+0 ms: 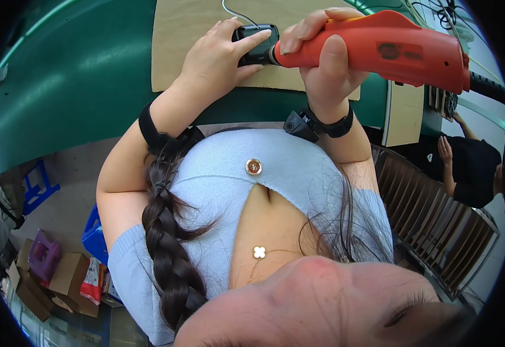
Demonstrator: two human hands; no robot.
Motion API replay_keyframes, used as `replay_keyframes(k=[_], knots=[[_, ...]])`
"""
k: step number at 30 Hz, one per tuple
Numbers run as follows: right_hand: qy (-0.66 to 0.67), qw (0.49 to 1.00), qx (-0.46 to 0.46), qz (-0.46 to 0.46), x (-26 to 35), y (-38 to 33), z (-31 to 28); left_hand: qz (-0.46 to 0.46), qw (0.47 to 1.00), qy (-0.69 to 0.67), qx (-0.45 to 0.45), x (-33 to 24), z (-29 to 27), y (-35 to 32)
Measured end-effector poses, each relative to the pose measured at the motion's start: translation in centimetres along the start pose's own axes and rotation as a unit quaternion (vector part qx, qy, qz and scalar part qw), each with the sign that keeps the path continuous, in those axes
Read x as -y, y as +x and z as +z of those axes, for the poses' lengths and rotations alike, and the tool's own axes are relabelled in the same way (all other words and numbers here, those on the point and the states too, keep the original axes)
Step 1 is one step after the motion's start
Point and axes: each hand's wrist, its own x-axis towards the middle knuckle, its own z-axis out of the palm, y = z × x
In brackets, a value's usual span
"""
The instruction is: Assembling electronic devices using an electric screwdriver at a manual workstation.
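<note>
My left hand (213,62) grips a small black plastic device (257,56) with a grey cord coming off its far side. The device sits over a tan cardboard sheet (186,34) at the front of the bench. Wrapped around a red electric screwdriver (397,46) is my right hand (328,72), with the tool lying nearly level. The tool's dark nose points left and meets the right side of the device; its tip and any screw there are hidden. A black cable leaves the tool's back end.
The green bench top (84,75) stretches left. Right of the cardboard sheet stands an upright cardboard piece (404,113). A slatted rack (431,214) and a person in black (475,168) are at the right. Cardboard boxes (70,280) and a blue stool (37,188) stand at lower left.
</note>
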Motion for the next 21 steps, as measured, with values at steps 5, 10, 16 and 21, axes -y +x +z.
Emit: replay_keyframes(k=[5, 10, 16, 21], knots=[[0.073, 0.983, -0.130, 0.105, 0.9, 0.1, 4.1, -0.002, 1.000, 0.004, 0.008, 0.0, -0.1, 0.0], [0.029, 0.987, -0.093, 0.126, 0.3, 0.0, 3.6, -0.004, 1.000, 0.002, 0.008, 0.1, -0.2, 0.2], [-0.004, 0.992, -0.053, 0.114, -0.5, -0.5, 3.2, 0.000, 1.000, 0.013, 0.011, 0.1, -0.3, 0.1], [-0.069, 0.996, 0.016, 0.049, -1.7, -0.2, 1.9, -0.005, 1.000, 0.006, 0.005, -0.2, 0.0, -0.1]])
